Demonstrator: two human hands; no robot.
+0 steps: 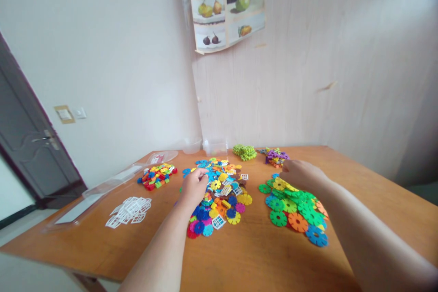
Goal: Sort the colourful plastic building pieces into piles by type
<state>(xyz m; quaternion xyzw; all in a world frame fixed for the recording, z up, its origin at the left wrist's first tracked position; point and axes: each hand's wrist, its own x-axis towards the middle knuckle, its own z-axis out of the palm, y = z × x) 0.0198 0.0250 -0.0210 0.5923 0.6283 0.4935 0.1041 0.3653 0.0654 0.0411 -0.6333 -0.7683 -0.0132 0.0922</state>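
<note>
Mixed pile (221, 196) of slotted discs, mid-surface (256, 260), left hand (195, 187) at its far-left part: fingers bunched narrow, can't tell if anything's pinched. Right hand (303, 174) over the far side of the disc pile (297, 210); fingertips hidden, grip unclear. Discs look like thin plastic: probably light, stiff, a bit slippery; best pinched by the rim. Overlapping discs and white window pieces get in the way. Around: white frames (130, 211), blocks (158, 176), green pieces (244, 152), purple pieces (276, 156).
</note>
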